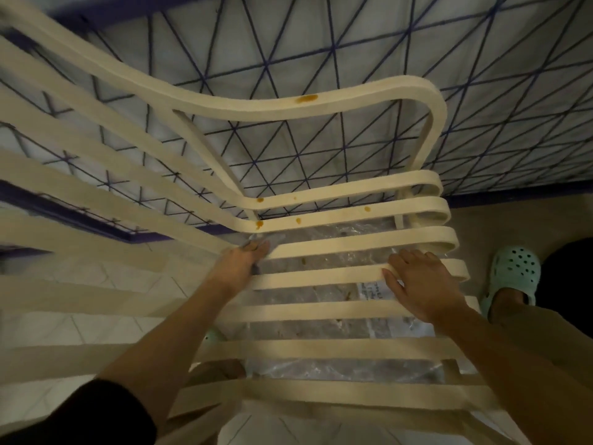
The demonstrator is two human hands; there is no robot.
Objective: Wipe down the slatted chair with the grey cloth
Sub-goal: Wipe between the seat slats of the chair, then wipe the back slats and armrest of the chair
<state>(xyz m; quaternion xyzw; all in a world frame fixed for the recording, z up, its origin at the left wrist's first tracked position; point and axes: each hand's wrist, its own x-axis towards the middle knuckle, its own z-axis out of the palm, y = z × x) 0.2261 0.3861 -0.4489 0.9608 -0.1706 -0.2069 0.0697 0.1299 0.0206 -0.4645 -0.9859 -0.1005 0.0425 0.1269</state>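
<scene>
From the head view, a cream slatted chair (321,308) fills most of the frame, its seat slats running across the centre and its curved arm sweeping from 10 o'clock round to 2 o'clock. The left hand (245,261), just left of centre, has its fingers curled round a grey cloth (268,240) and holds it against a seat slat where the seat bends up into the back. The cloth shows only as a small bunch past the fingertips. The right hand (423,287), toward 4 o'clock, lies flat with its fingers spread wide across two slats and holds nothing. Orange stains (306,98) mark the arm at 12 o'clock, and smaller ones dot the slats just above the cloth. Crinkled clear plastic (321,292) lies under the seat. A white covering with dark blue crossing lines (321,43) spreads beyond the chair at the top. Pale floor tiles (134,264) show at 9 o'clock. A mint clog (515,271) sits at 3 o'clock beside the chair, and a black sleeve (96,415) covers the left arm at 7 o'clock.
</scene>
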